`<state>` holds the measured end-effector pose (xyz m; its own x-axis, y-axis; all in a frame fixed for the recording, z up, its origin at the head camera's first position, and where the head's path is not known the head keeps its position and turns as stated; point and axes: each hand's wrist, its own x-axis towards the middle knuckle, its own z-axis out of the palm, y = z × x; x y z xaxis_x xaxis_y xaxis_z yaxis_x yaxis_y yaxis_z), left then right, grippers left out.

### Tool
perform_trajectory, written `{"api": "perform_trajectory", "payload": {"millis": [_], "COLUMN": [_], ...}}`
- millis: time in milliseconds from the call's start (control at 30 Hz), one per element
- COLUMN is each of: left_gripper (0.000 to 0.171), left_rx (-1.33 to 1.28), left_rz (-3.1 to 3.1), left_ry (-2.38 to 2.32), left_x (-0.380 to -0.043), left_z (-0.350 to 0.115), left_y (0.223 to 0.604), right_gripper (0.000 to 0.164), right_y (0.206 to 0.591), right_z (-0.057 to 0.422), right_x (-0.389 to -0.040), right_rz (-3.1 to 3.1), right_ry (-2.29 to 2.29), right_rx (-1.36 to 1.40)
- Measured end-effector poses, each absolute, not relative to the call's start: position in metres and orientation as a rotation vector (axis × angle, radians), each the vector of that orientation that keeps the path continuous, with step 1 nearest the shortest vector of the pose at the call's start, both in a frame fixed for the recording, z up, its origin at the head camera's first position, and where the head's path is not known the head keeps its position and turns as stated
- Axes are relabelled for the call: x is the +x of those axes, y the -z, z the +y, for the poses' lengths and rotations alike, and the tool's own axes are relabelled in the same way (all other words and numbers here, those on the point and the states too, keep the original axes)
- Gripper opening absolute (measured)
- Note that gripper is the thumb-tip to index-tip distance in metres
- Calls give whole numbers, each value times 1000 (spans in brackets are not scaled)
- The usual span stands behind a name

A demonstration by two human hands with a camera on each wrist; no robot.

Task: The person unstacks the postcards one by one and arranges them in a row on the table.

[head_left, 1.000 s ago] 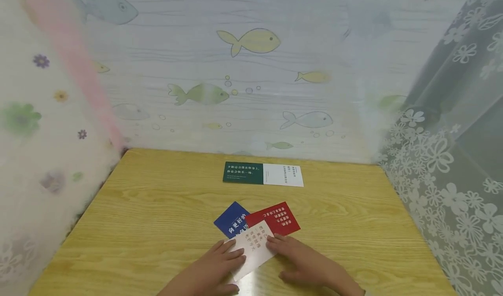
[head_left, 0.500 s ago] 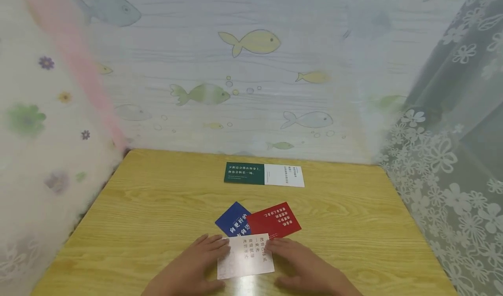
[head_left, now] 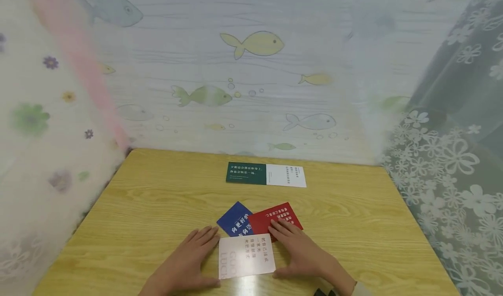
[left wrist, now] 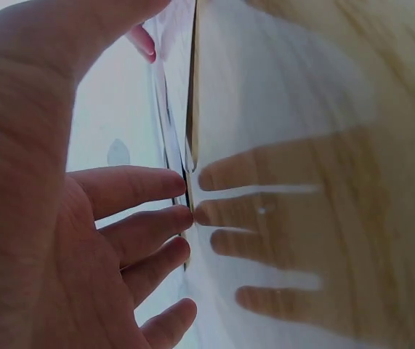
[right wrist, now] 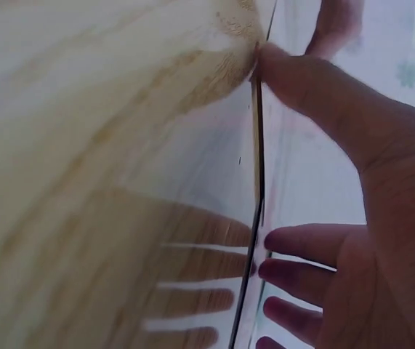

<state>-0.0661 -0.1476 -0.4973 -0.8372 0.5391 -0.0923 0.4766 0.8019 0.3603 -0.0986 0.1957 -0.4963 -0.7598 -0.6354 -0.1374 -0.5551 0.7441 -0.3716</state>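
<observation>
A pale pinkish-white card (head_left: 245,265) with printed characters lies on the wooden table (head_left: 157,200), overlapping the lower edges of a red card (head_left: 261,223) and a blue card (head_left: 235,219). My left hand (head_left: 188,261) rests at its left side, fingers spread, fingertips and thumb right by the card's left edge. On the other side, the fingers of my right hand (head_left: 302,256) lie over the red card, while the thumb comes down at the pale card's lower right corner. Both wrist views show fingers extended with the tips down at the tabletop; their reflections show in its gloss.
Farther back lie a dark green card (head_left: 245,173) and a white card (head_left: 286,176), side by side. A fish-patterned curtain (head_left: 251,91) closes off the table's far side. Flowered lace (head_left: 432,156) hangs on the right. A small black object (head_left: 325,292) shows at my right wrist.
The pale card has turned from slanted to nearly level and shifted down and left. My hands have spread off it, the right fingers moving up onto the red card.
</observation>
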Motion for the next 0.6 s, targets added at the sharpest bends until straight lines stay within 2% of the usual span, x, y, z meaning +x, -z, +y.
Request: {"api": "perform_trajectory", "payload": {"millis": [100,400,600], "left_gripper": [106,99,102], "left_rx": [801,922,942], "left_rz": [2801,2795,2822], "left_ry": [-476,-467,-478], "left_x": [-67,-111,-111], "left_z": [-148,-166,-165], "left_y": [499,505,508], "right_gripper": [102,95,95], "right_y": [496,498,501], "right_z": [194,173,172], "right_x": [-100,-124,-126], "right_rz": [2676,2687,2692], "right_ry": [457,516,514], "right_rx": [-925,-830,-831]}}
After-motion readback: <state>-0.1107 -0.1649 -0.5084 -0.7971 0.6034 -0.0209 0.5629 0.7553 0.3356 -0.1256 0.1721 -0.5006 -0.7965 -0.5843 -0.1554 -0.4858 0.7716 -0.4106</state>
